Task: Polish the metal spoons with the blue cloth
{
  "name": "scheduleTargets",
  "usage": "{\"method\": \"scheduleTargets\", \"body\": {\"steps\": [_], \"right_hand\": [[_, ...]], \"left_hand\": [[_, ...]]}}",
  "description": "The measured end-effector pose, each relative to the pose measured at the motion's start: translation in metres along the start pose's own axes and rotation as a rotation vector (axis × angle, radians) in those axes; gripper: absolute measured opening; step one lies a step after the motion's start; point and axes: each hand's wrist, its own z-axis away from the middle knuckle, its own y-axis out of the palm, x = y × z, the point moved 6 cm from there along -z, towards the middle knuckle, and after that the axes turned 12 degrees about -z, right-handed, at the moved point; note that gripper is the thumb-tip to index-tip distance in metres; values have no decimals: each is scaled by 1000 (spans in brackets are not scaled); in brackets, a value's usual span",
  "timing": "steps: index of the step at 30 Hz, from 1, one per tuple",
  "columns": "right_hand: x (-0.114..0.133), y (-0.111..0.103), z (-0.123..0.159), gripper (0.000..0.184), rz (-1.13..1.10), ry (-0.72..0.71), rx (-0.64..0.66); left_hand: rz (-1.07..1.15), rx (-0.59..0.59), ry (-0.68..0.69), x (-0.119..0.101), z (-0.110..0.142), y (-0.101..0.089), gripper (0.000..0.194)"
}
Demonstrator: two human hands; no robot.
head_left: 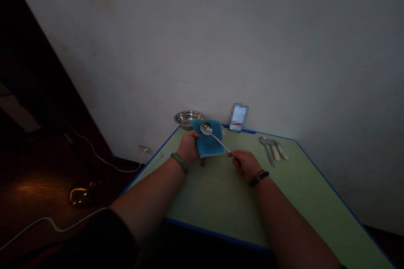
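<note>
Bare forearms [158, 199] are spanning the green table [217, 201] nearest the camera. At their ends, the person's left hand [188, 147] is clasping a blue cloth [210, 147], thumb at its edge and fingers hidden behind, while the right hand [246, 163] is pinching the long handle of a metal spoon [222, 145]. Its bowl end is lying in front of the cloth; how firmly they are pressing together, one cannot tell. Judging by this, a wiping step seems to be in hand, and the next move is probably calling for a steady handle and cloth wrapping around the bowl end. Behind, a steel basin [189, 116] is standing partly covered from view; other utensils [274, 150] are lying to the right.
</note>
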Motion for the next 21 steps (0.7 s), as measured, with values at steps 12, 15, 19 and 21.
{"method": "scheduleTargets", "body": {"steps": [12,15,19,21], "right_hand": [[3,1,-2,29,55,-59,19],[3,-1,-3,29,44,-77,-1],[4,-3,-3,29,39,-105,-26],[5,-3,-3,29,43,-107,-30]], "left_hand": [[-6,1,-52,4,0,0,57],[16,9,-47,3,1,1,59],[15,33,-45,3,1,3,58],[20,45,-42,3,0,3,57]]}}
